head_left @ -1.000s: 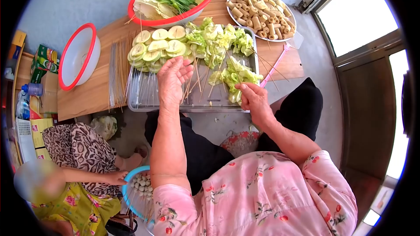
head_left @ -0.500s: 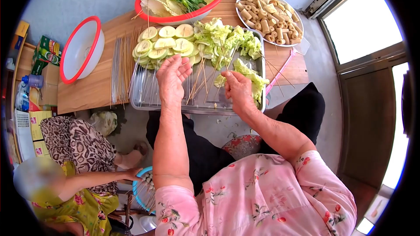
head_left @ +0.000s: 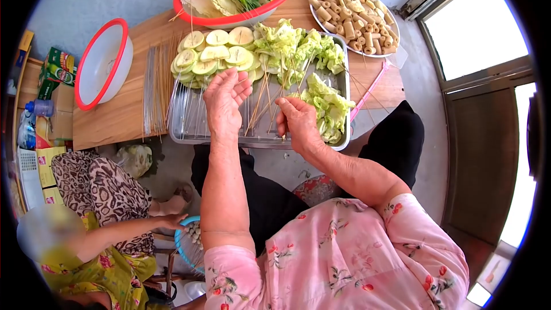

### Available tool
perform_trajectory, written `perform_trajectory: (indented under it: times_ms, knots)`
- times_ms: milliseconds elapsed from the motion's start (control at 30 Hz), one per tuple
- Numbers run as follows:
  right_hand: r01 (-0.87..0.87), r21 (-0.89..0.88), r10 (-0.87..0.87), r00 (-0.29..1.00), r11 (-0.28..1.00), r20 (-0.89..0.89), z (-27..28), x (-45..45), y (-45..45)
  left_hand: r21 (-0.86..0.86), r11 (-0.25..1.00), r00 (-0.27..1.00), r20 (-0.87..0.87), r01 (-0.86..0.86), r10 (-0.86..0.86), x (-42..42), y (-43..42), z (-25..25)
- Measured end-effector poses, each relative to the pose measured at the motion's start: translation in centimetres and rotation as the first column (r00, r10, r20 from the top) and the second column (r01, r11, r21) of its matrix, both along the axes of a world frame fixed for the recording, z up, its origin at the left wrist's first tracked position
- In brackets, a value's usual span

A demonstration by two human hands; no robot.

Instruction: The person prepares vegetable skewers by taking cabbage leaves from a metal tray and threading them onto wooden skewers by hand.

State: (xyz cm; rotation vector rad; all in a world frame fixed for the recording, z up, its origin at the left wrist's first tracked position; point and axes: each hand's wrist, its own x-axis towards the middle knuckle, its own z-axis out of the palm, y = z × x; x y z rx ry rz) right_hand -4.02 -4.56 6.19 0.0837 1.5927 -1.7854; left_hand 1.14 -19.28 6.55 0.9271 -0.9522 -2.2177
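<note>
The table (head_left: 123,116) bears everything and won't budge; the tray (head_left: 264,143) on it, thin metal by its shine, would best be lifted by both short rims. In the tray's right half lies the lettuce (head_left: 281,46), apart from a nearer clump (head_left: 327,106) just beyond my right hand (head_left: 298,120). I judge the leaves light, limp and easily torn, so I'd pinch them at the thick base. My right thumb and forefinger are pressed together, though I can't tell whether a stick sits between them. My left hand (head_left: 225,100) is loosely curled, palm up, in front of the slices (head_left: 213,53); whether it holds anything I can't tell. Those should be firm, slick when wet, best taken by the edge. The sticks (head_left: 265,95) look stiff but snappable, so I'd hold the bare shaft.
</note>
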Motion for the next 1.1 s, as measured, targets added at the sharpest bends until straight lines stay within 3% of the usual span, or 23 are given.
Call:
perform_trajectory:
  times_ms: [267,333,533,633,867,1100]
  knots:
    - [-0.054,0.03,0.051,0.994,0.998,0.092,-0.1,-1.2,-0.5,0.014,1.0,1.0,0.01,0.027,-0.027,-0.3,-0.6,-0.4]
    - [-0.175,0.058,0.17,0.982,0.983,0.086,0.2,-1.1,-0.1,0.007,1.0,1.0,0.01,0.017,-0.017,-0.3,-1.0,-0.6]
    - [-0.33,0.174,0.356,0.922,0.928,-0.149,1.4,-1.3,3.6,0.002,1.0,0.998,0.066,-0.01,0.01,-0.1,-2.8,-1.8]
    - [-0.391,0.268,0.464,0.824,0.881,-0.324,1.7,-1.0,6.0,-0.033,0.999,0.999,0.05,0.016,-0.014,0.6,-2.6,-1.1]
    - [-0.415,0.258,0.488,0.762,0.872,-0.426,0.4,1.1,10.8,-0.096,0.995,1.0,-0.011,-0.001,0.0,2.3,-0.2,-0.6]
    - [-0.431,0.34,0.544,0.734,0.836,-0.407,-0.4,2.2,15.2,-0.017,0.997,0.997,-0.018,0.076,-0.076,3.6,2.1,0.2]
